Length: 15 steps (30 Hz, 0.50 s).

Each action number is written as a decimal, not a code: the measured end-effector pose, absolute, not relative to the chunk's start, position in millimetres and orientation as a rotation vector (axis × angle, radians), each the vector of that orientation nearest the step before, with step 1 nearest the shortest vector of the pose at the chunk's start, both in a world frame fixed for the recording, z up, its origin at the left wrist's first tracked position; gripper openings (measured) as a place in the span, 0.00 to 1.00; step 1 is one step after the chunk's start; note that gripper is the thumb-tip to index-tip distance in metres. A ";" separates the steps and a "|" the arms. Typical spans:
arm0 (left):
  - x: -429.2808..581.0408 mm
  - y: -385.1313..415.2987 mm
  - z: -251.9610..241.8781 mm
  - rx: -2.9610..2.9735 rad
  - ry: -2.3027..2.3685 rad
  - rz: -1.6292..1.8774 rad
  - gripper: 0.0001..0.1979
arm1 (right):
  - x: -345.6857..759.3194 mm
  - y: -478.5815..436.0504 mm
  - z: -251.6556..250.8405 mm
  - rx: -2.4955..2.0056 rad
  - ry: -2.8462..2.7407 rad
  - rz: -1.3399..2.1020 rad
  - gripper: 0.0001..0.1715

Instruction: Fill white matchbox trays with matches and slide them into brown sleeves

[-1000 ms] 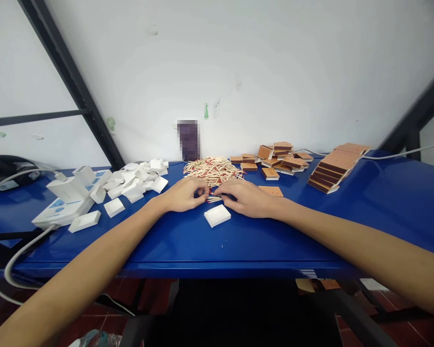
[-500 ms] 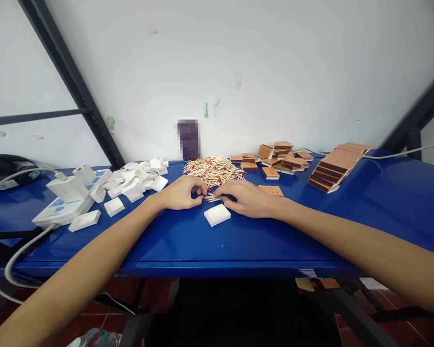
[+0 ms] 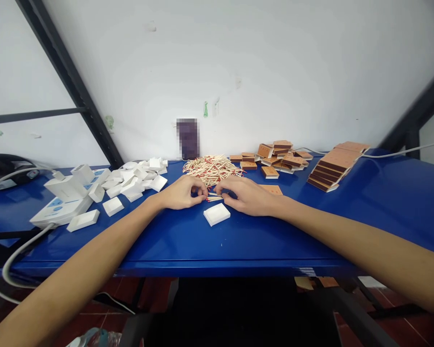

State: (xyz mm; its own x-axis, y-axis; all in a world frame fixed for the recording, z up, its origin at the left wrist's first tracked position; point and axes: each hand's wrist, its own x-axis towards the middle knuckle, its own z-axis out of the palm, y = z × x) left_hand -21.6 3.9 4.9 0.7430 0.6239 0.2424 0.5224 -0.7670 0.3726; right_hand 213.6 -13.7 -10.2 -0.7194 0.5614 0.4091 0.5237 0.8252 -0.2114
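A few loose matches (image 3: 214,197) with red heads lie between my two hands, just in front of the large match heap (image 3: 213,168). My left hand (image 3: 186,192) is curled, thumb and forefinger together beside the red heads; what they pinch, if anything, is hidden. From the other side, my right hand (image 3: 244,195) has its fingers closed around the plain ends of the matches. Directly below the hands sits a white matchbox tray (image 3: 217,214) on the blue table. An orange matchbox sleeve (image 3: 271,189) lies flat, partly behind my right hand.
White trays (image 3: 137,178) are piled on the left, near a power strip (image 3: 61,209) with plugged-in chargers and cables. Brown matchboxes (image 3: 282,156) are heaped at back right, beside a leaning row of matchboxes (image 3: 334,166). A blurred dark object (image 3: 188,139) stands against the wall.
My fingers have shifted slightly around the few matches, and my right fingertips have lifted a little. The tray and piles stay in place; the view moved a touch.
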 end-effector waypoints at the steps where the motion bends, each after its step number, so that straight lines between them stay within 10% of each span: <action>1: -21.1 3.9 4.7 2.664 0.896 0.519 0.08 | 213.6 -14.4 -9.7 -0.823 -2.549 0.116 0.11; 15: -19.3 -0.5 8.6 2.738 0.937 0.479 0.09 | 213.9 -10.9 -15.0 -0.812 -2.587 0.103 0.11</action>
